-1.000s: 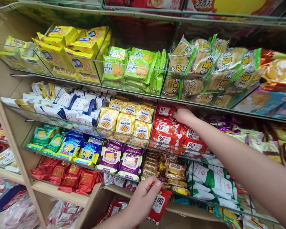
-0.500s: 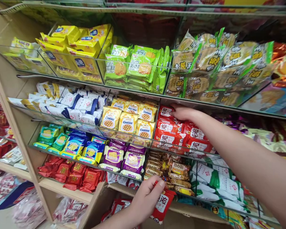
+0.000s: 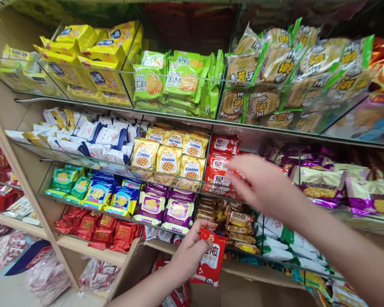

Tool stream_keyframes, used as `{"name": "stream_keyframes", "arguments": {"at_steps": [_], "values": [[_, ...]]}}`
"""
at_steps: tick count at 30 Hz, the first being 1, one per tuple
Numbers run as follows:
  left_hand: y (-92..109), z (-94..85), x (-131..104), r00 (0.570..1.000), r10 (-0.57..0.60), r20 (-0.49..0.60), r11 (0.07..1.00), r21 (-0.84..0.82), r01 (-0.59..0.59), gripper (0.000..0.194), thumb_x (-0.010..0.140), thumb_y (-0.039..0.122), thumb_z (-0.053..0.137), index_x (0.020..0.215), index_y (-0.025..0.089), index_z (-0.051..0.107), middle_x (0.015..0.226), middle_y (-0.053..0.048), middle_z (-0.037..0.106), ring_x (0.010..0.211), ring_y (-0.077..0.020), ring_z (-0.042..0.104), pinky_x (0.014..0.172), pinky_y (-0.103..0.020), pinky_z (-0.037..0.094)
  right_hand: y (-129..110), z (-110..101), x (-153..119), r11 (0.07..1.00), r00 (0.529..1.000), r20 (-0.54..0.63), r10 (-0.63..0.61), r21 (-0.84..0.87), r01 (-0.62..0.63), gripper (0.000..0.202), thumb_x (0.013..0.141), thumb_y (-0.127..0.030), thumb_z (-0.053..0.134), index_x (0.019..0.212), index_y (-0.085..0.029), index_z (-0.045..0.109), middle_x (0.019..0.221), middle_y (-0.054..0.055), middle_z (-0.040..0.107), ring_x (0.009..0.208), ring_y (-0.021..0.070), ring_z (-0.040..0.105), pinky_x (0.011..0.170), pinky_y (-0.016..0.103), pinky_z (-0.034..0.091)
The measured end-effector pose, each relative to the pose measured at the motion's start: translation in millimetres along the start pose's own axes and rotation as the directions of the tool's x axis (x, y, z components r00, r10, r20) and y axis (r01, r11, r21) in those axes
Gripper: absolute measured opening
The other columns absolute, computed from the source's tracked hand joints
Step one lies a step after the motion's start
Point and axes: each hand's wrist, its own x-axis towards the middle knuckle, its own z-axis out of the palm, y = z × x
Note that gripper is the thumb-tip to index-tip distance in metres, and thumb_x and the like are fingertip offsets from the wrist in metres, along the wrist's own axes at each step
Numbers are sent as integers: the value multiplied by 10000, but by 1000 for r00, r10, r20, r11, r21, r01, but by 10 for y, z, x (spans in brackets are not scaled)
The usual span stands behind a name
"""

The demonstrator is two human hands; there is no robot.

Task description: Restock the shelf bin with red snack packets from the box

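My left hand (image 3: 192, 249) pinches a red biscuit packet (image 3: 211, 258) by its upper edge. That packet hangs over an open cardboard box (image 3: 259, 279), where more red packets (image 3: 177, 294) lie. Above and to the right, my right hand (image 3: 259, 181) is blurred by motion, its fingers apart and no packet visible in them. It is in front of the shelf compartment with red biscuit packets (image 3: 219, 164) and hides part of them. One packet (image 3: 225, 145) lies at the back of that compartment, on top of others.
Yellow Cookies packets (image 3: 169, 160) fill the compartment to the left. Brown packets (image 3: 240, 226) sit on the shelf below, and green biscuit packets (image 3: 185, 81) above. Clear shelf fronts (image 3: 166, 181) edge the compartments. Purple and cream packets (image 3: 321, 183) stand to the right.
My right hand has drawn back from the rear of the red packets, toward me and down. My left hand has lifted its packet slightly and turned it more face-on. The view has shifted a little.
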Motion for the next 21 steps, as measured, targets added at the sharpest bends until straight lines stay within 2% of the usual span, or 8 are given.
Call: {"name": "stream_keyframes", "arguments": {"at_steps": [1,3,5,7,10,13,16,21], "values": [[11,-9,-3,999,18,34,1000,-11,-18,392,712,318,603,1057,226,442,643,59,470,518,-86,410,534,-209,325,-172,57,-224,996,999,27,-20,83,18,225,858,-312,447,957,-245,638,947,42,654,885,199,580,818,350,441],[49,-20,-16,991,84,104,995,40,-89,514,725,301,615,1175,237,377,677,54,478,535,-81,407,542,-205,329,-430,239,-631,974,986,138,91,193,-117,245,859,-352,453,1016,-249,611,941,50,648,846,197,581,737,333,472],[101,-22,-36,982,107,155,981,146,-130,579,747,291,612,1250,232,332,648,64,446,516,-73,372,516,-196,310,-538,459,-921,913,942,238,237,277,-300,247,846,-374,476,988,-228,616,894,65,635,807,206,578,690,333,476],[149,-16,-52,981,69,184,965,238,-113,577,775,283,588,1280,221,316,583,85,386,473,-65,322,476,-190,283,-517,653,-1087,819,904,279,323,395,-415,229,847,-371,473,912,-219,632,844,58,618,778,196,574,678,318,467],[180,-3,-45,965,-4,261,969,239,-60,604,757,247,616,1283,229,319,589,80,425,487,-66,379,492,-187,330,-381,832,-1193,699,893,252,374,557,-449,255,865,-352,437,805,-217,644,786,38,606,746,175,567,674,296,441],[167,10,-3,949,-71,308,986,166,20,709,676,193,696,1276,246,322,743,25,573,629,-101,530,597,-215,422,-272,887,-1253,667,867,184,463,572,-477,286,863,-358,425,733,-200,625,730,31,596,707,174,553,654,295,414],[142,25,52,958,-105,266,992,97,82,671,651,196,722,1218,218,365,853,-30,646,710,-129,597,652,-244,457,-235,886,-1320,613,782,132,609,547,-570,294,860,-388,412,731,-195,592,672,16,589,624,160,525,593,280,393],[103,64,107,979,-115,169,993,59,106,614,641,251,741,1145,180,398,705,4,667,570,-109,599,584,-231,460,-232,917,-1433,447,658,149,738,623,-642,306,839,-448,435,752,-195,584,545,-22,545,491,127,459,481,250,358]]}}
